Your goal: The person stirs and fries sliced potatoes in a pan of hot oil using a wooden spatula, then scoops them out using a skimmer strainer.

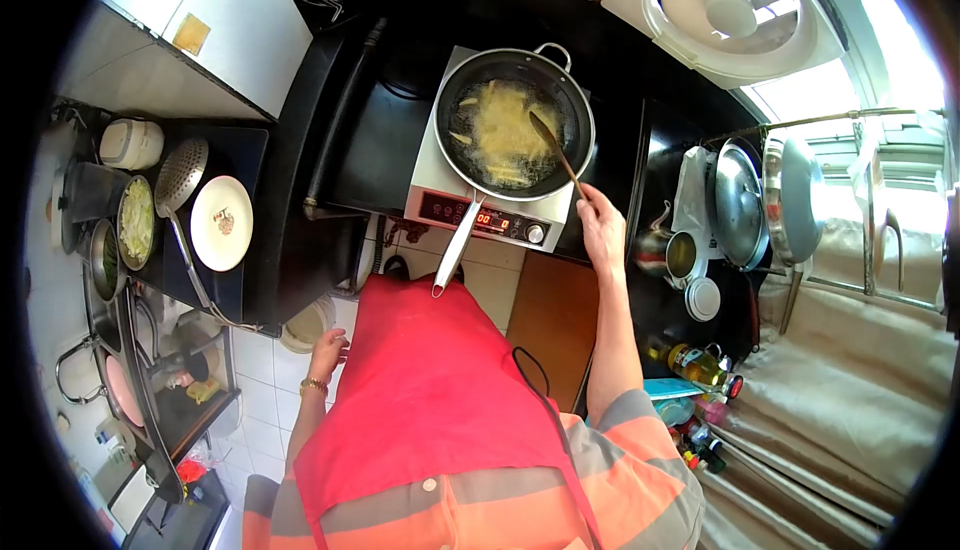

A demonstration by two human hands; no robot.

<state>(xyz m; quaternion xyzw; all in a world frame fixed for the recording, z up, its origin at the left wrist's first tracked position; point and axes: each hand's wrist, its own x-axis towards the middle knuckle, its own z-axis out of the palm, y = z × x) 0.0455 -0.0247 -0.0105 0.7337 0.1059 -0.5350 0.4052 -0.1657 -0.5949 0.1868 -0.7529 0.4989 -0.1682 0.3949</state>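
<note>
My right hand point(601, 227) is closed around the end of a dark wooden spatula point(556, 150), whose blade rests in the black pan point(577, 115). Pale yellow strips of food point(505, 125) bubble in oil there. The pan sits on a silver induction cooker point(425, 172) with a lit red display, and its metal handle point(458, 250) points toward my body. Down beside the red apron point(425, 390) hangs my left hand point(328, 355), away from the pan, its fingers loosely curled; whether it holds anything is hard to make out.
Left of the cooker are a white plate point(222, 224), a slotted ladle point(182, 176) and a bowl of shredded vegetable point(135, 222). A metal pot point(681, 254), hanging lids point(738, 205) and bottles point(705, 367) stand on the right. White fans point(725, 12) are above.
</note>
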